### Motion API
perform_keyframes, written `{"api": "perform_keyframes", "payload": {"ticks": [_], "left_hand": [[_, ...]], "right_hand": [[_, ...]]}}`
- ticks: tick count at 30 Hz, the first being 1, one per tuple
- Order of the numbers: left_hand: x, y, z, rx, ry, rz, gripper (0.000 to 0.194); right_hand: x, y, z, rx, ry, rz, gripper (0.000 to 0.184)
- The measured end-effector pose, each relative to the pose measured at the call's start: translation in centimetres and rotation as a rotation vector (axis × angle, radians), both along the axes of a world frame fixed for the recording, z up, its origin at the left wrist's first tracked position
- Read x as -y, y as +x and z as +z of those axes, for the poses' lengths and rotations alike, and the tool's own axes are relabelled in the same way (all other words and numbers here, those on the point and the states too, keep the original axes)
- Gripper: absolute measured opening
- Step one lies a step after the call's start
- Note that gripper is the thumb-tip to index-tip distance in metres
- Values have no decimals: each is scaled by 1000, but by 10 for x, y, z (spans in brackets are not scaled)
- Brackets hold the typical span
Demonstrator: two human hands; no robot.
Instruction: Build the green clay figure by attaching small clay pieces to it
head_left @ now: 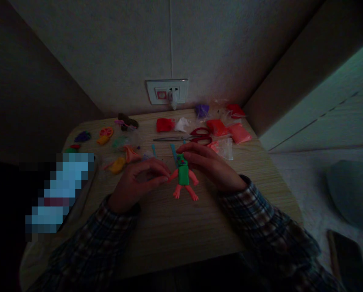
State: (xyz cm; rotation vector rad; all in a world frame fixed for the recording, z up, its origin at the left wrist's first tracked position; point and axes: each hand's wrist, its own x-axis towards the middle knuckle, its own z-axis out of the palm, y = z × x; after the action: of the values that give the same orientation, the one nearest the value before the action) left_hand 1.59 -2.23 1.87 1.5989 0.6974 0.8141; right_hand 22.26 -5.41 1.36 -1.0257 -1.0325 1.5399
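A small clay figure lies on the wooden table, with a green body and pink arms and legs. My left hand is curled beside it, fingertips pinched at the figure's left arm. My right hand rests over the figure's top end, fingers bent and pressing on the green head part. Both sleeves are plaid.
Red-handled scissors lie just behind the hands. Bags and lumps of red, pink, white and purple clay sit at the back right; small clay shapes lie at the left. A wall socket is above. A blurred-out patch covers the left.
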Motion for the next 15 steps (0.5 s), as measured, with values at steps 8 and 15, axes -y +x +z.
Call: {"api": "perform_keyframes", "payload": {"ticks": [8, 15], "left_hand": [[1, 2, 1, -17, -27, -14, 4], [1, 2, -1, -5, -46, -22, 9]], "right_hand": [[0, -1, 0, 22, 17, 4, 12], [-1, -1, 0, 19, 9, 9, 11]]}}
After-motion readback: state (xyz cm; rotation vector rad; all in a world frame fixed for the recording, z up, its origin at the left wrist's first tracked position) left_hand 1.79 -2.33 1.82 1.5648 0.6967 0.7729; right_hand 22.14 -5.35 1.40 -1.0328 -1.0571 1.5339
